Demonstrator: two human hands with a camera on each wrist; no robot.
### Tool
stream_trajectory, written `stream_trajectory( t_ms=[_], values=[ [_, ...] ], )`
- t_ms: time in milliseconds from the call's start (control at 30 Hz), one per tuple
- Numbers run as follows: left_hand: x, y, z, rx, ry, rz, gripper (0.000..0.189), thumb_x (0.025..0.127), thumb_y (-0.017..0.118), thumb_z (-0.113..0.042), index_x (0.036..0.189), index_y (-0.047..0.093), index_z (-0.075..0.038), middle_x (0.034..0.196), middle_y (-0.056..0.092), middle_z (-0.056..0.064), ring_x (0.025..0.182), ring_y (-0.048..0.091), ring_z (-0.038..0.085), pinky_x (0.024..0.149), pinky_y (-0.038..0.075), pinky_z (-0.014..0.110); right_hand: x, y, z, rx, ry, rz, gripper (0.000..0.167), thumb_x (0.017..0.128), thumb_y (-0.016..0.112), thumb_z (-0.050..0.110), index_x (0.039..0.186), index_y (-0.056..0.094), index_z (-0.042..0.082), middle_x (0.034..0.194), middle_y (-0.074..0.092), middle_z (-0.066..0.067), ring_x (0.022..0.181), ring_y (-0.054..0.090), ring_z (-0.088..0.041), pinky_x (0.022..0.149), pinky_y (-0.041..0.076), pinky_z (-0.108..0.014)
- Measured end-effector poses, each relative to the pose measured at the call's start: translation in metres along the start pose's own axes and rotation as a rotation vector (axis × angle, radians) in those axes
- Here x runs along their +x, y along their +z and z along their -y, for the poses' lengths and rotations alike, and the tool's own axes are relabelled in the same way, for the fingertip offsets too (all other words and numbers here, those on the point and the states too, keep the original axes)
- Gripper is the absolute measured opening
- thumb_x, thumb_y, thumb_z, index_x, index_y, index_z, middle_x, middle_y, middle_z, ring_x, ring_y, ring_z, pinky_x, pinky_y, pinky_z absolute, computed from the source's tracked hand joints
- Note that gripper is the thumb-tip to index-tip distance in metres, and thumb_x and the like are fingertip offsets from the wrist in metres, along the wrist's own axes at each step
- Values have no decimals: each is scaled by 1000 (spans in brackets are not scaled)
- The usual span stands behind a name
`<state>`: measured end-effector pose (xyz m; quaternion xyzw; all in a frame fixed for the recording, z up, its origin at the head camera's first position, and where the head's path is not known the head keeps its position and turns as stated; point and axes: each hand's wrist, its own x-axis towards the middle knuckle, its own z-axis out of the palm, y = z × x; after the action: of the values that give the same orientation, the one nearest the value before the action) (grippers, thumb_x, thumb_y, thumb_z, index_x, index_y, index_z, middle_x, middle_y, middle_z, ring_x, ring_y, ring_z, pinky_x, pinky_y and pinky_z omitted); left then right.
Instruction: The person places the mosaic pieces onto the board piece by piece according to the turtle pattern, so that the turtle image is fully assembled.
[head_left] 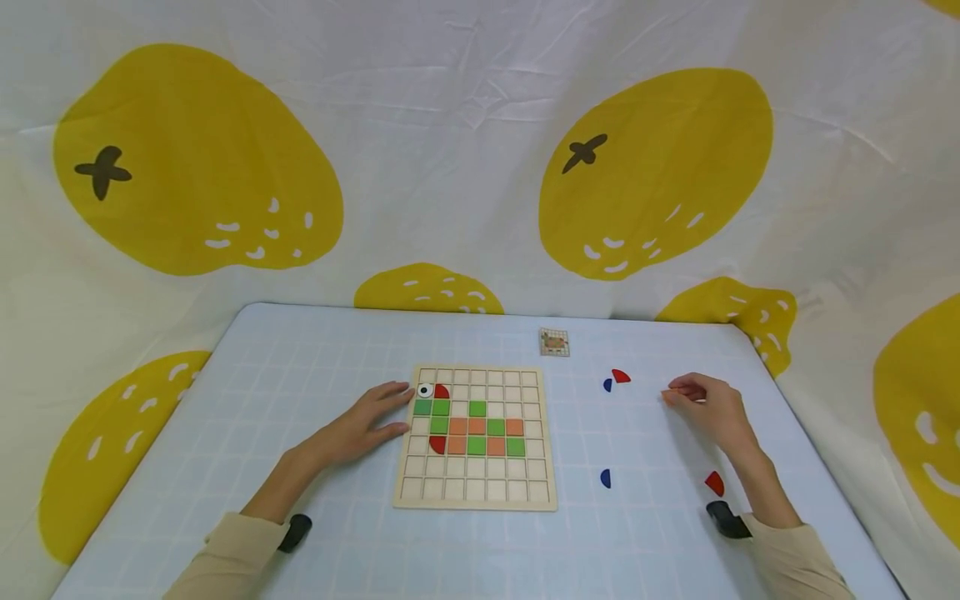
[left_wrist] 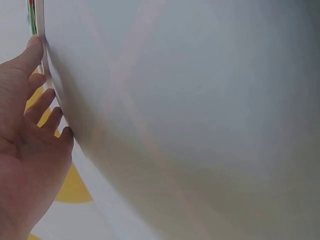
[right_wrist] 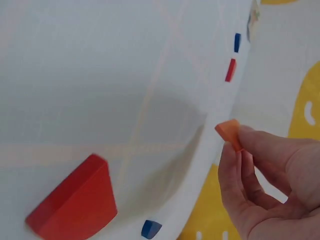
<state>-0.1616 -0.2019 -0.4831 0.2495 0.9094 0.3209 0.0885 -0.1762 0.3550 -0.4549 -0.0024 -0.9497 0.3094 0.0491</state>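
Note:
My right hand [head_left: 708,408] pinches a small orange tile [right_wrist: 229,133] between thumb and fingertips, above the right side of the table. To the left, my left hand [head_left: 369,422] rests with spread, relaxed fingers at the left edge of a wooden grid board [head_left: 474,495]. In the left wrist view its thumb and fingertips [left_wrist: 52,94] lie along the board's edge. Green and orange squares sit in the middle cells of the board. A white eye tile [head_left: 425,390] and a red quarter-round piece [head_left: 442,391] are at its upper left, with another red piece [head_left: 437,445] lower down.
Right of the board lie a red piece [head_left: 620,376] and a blue half-round piece [head_left: 607,385] close together. Another blue piece [head_left: 605,478] lies nearer. By the right wrist is a red wedge [head_left: 715,484]. A small pattern card [head_left: 554,342] lies behind the board.

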Motion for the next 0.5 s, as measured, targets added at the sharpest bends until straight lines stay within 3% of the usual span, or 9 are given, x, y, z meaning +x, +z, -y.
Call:
stream_trajectory(
  t_ms=[500],
  values=[
    [0, 0, -1, 1, -14, 4, 62, 101, 67, -26, 154, 45, -2, 160, 35, 22, 149, 29, 45, 119, 27, 62, 7, 17, 38, 75, -41, 22, 26, 96, 76, 22, 110, 71, 0, 101, 71, -14, 96, 66, -33, 74, 45, -7]
  ],
)
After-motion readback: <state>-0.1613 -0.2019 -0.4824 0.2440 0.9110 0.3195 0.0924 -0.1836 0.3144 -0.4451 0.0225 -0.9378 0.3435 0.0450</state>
